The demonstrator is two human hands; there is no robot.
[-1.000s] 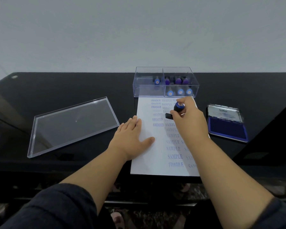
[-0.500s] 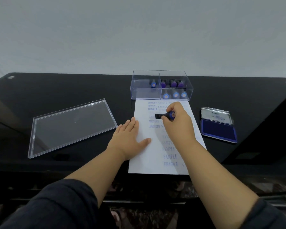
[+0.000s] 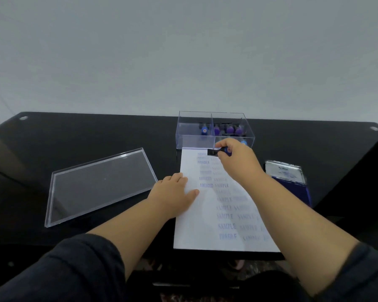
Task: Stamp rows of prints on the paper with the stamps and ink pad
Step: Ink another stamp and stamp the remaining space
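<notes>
The right hand [image 3: 236, 162] pinches a small stamp [image 3: 219, 151] by its blue knob, fingers curled round it, the black base pointing left — tipped on its side rather than upright — over the far end of the white paper [image 3: 214, 214], just in front of the clear plastic box [image 3: 214, 131]. Whether the base touches the sheet cannot be told. The left hand [image 3: 172, 195] lies flat with fingers straight and thumb spread, pressing the paper's left edge, nearer to the person than the stamp and well apart from it. The paper carries rows of blue prints (FRAGILE, AMENDED and SAMPLE can be read, others are blurred) running from the box toward the near table edge. Inside the divided box stand more stamps [image 3: 229, 130] with blue and purple tops. The ink pad [image 3: 292, 182] lies open to the right of the paper, partly behind the right forearm. The box's clear lid [image 3: 100, 186] lies flat on the black table [image 3: 85, 136], left of the left hand.
</notes>
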